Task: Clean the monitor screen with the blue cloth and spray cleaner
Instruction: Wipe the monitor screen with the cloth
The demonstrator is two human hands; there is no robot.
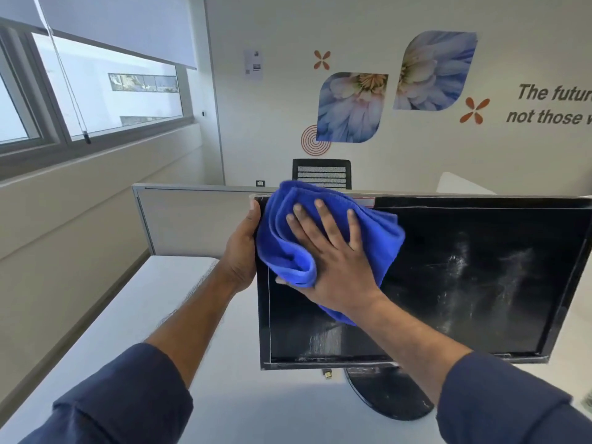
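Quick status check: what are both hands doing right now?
Left hand grips monitor edge. Right hand flat, pressing blue cloth on screen's upper left. Smears remain right. Nothing blocking.

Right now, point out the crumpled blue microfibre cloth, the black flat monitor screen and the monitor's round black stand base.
crumpled blue microfibre cloth (282, 238), head view, folded left part.
black flat monitor screen (480, 283), head view, smeared glass right of centre.
round black stand base (387, 395), head view, top of the disc.

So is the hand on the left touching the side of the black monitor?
Touching. In the head view, the left hand wraps around the left edge of the black flat monitor, thumb tip on its top corner, with no gap.
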